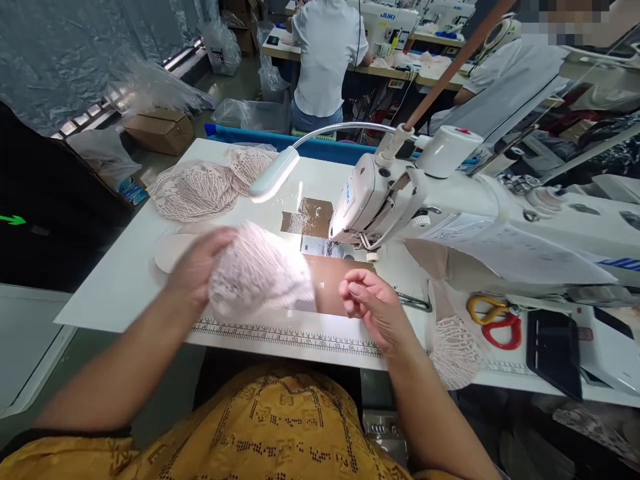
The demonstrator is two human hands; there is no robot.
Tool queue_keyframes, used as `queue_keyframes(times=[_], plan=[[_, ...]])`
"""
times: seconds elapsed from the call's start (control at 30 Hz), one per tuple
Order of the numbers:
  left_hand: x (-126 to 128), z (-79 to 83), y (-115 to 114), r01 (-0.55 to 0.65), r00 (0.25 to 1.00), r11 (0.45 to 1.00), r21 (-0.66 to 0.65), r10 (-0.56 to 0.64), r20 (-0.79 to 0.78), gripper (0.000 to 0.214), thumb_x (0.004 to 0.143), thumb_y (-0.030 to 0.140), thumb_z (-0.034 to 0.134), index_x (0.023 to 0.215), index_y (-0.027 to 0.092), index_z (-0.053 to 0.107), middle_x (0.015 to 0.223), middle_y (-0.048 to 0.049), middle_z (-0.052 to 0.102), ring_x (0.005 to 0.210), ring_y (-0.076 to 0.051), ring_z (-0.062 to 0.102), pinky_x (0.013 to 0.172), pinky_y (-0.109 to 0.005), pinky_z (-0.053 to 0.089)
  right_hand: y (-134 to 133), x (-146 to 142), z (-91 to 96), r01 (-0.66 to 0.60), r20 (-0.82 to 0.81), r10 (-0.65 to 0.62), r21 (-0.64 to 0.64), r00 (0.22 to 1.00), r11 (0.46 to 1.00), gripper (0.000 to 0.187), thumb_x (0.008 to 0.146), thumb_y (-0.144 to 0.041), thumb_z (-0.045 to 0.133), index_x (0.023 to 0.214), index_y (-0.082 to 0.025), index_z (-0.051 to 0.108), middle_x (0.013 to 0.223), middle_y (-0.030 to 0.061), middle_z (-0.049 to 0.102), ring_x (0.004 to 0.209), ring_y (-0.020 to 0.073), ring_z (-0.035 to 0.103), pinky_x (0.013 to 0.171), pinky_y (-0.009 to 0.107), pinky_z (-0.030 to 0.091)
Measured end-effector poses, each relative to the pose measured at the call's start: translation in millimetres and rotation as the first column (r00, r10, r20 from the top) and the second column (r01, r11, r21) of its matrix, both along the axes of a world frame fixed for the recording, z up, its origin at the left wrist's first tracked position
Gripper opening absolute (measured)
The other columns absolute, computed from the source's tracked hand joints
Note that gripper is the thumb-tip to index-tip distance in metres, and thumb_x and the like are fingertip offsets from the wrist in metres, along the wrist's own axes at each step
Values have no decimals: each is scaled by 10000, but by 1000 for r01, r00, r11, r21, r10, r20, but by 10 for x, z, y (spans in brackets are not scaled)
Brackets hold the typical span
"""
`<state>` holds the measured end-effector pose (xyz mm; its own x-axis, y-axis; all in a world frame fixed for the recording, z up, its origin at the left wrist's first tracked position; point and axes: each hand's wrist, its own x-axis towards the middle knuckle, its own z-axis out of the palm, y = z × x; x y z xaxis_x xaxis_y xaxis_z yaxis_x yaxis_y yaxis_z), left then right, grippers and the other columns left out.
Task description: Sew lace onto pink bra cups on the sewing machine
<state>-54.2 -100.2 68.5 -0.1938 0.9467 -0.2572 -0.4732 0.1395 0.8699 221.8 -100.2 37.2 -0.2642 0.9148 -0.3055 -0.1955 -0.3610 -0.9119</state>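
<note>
My left hand (197, 263) is closed on the left edge of a pale pink lace bra cup (257, 270), blurred by motion, above the front of the sewing table. Right of the cup, my right hand (370, 303) is raised with fingers curled and thumb against them; anything pinched there is too small to make out. Behind the hands is the needle area of a white sewing machine (357, 200), lit by a lamp (275, 175) on a bendable neck. Partly behind my left hand, a smooth pale cup (173, 250) lies on the table.
Stacked lace pieces (197, 190) lie at the back left. A ruler strip (285, 337) runs along the front edge. Scissors (495, 320), a dark phone-like slab (554, 353) and another lace piece (455, 353) are at right. A co-worker (327, 60) sits beyond the table.
</note>
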Motion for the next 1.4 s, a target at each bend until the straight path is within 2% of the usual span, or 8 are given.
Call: queue_keyframes(times=[0.1,0.2,0.27,0.47,0.7,0.87,1.07,1.4], plan=[[-120,126,174,-166,902,964,209,234,-362,93,777,189,689,741,172,604,619,60,567,599,-95,530,587,-198,447,-19,261,59,-18,120,6,100,993,995,255,750,-392,746,856,-198,620,769,-6,640,542,85,536,507,221,440],[178,-5,344,153,578,930,334,190,-793,158,807,229,670,670,182,607,607,27,526,625,-125,486,661,-247,424,38,356,117,-113,306,50,192,951,975,209,805,-396,688,881,-207,646,783,-2,633,579,105,549,534,245,443],[532,-224,432,436,388,875,213,32,-921,226,806,203,615,593,195,540,614,-18,507,692,-190,517,784,-331,425,132,335,128,-216,475,74,252,877,943,171,851,-375,627,913,-218,658,776,-1,635,607,125,563,570,267,444],[1259,-700,351,598,249,800,48,-128,-960,238,774,254,608,570,210,496,602,-94,503,730,-308,543,793,-459,407,395,132,-6,-519,854,-26,339,519,784,226,898,-195,486,980,-215,695,889,49,705,811,213,614,705,325,438],[1081,-328,283,739,-278,633,-232,-27,-960,268,909,263,496,720,131,633,703,-99,607,700,-217,572,676,-357,484,304,-9,-233,-729,968,-168,252,188,637,306,901,-98,450,1085,-186,679,1014,78,643,889,202,564,723,293,408],[872,-377,471,845,-106,531,-60,57,-993,331,981,241,379,920,135,686,979,-101,712,852,-180,657,762,-305,535,293,-32,-284,-753,970,-235,195,55,629,348,945,-112,399,1162,-190,659,1013,81,643,900,213,548,705,305,395],[858,-711,576,830,-203,557,-32,249,-947,326,979,182,378,1113,112,666,1248,-149,658,984,-218,665,822,-355,531,330,-64,-294,-720,972,-236,163,-2,675,423,936,-102,415,1295,-221,604,1097,107,636,920,229,556,722,313,412],[817,-792,814,856,-60,505,113,313,-948,348,1000,235,375,1067,101,690,1190,-157,688,867,-211,656,761,-362,532,399,-137,-282,-657,973,-226,146,-38,739,482,913,-107,411,1351,-234,569,1151,122,631,942,247,575,663,328,412]])
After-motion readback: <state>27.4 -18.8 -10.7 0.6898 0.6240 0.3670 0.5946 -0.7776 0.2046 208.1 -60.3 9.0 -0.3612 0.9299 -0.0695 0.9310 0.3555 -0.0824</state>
